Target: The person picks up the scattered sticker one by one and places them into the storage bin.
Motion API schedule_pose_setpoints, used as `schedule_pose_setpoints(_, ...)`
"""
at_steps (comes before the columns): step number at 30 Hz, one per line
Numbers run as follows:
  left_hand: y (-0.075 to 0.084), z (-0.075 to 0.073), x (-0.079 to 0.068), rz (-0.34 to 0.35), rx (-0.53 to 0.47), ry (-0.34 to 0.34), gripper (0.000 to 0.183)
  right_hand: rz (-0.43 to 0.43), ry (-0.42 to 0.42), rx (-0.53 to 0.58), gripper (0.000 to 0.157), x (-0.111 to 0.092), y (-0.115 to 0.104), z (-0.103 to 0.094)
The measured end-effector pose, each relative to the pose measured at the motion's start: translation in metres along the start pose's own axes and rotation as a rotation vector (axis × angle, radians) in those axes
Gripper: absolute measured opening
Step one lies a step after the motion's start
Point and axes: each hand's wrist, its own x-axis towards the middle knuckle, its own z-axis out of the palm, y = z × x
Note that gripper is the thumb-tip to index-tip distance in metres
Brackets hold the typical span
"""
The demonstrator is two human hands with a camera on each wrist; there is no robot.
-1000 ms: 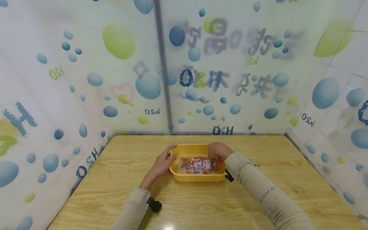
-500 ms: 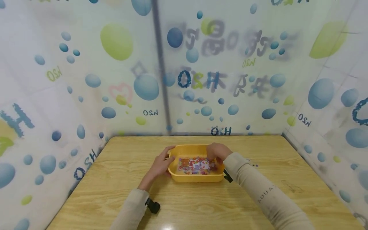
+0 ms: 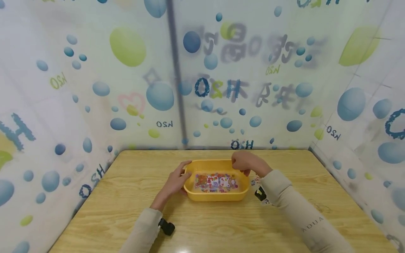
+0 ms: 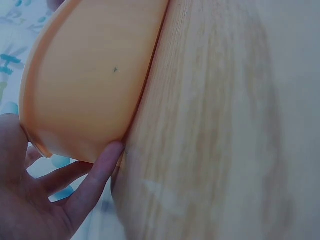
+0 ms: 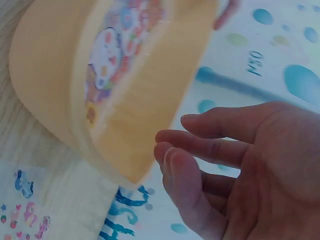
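A yellow plastic basin (image 3: pixel 216 198) stands on the wooden table. Lying on its bottom is a colourful sheet of cartoon animal stickers (image 3: pixel 216 182). My left hand (image 3: pixel 174 181) grips the basin's left end, the thumb over the rim; in the left wrist view a finger (image 4: pixel 102 162) presses low on the outer wall. Above the far right corner of the basin is my right hand (image 3: pixel 250 164). The right wrist view shows its fingers (image 5: pixel 215 122) loosely bent and nothing between thumb and fingers.
A clear sheet with small stickers (image 5: pixel 25 210) lies on the table beside the basin's right end, partly under the right wrist in the head view. Behind the table (image 3: pixel 142 165) hangs a patterned curtain (image 3: pixel 218 52), with more of it along both sides.
My right hand has come up from inside the basin and moved right, uncovering the right end of the sticker sheet inside and more of the sheet on the table. The left hand keeps its grip.
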Motion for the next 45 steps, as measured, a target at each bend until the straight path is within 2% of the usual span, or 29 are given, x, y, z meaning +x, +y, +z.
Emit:
schedule_pose_setpoints(5, 0.000, 0.000, 0.000, -0.004, -0.004, -0.004, 0.054, -0.038, 0.053, 0.065, 0.026, -0.019, 0.011, -0.009)
schedule_pose_setpoints(10, 0.000, 0.000, 0.001, -0.001, -0.006, -0.006, 0.053, -0.066, 0.110, 0.131, 0.028, -0.036, 0.032, -0.012)
schedule_pose_setpoints(18, 0.001, 0.000, 0.002, -0.004, -0.003, -0.011, 0.053, -0.081, 0.196, 0.268, 0.023, -0.055, 0.081, 0.001)
schedule_pose_setpoints(23, 0.001, 0.000, 0.002, 0.003, -0.002, -0.013, 0.053, -0.088, 0.225, 0.329, 0.025, -0.066, 0.106, 0.015)
schedule_pose_setpoints(31, 0.002, 0.001, 0.001, 0.007, 0.005, -0.006, 0.053, -0.066, 0.230, 0.303, 0.030, -0.078, 0.134, 0.031)
schedule_pose_setpoints(38, 0.004, 0.000, -0.001, 0.007, 0.019, 0.005, 0.052, -0.011, 0.304, 0.139, 0.034, -0.076, 0.156, 0.040)
schedule_pose_setpoints(45, 0.004, 0.000, -0.002, -0.004, 0.014, -0.001, 0.052, 0.043, 0.311, 0.086, 0.046, -0.073, 0.171, 0.046)
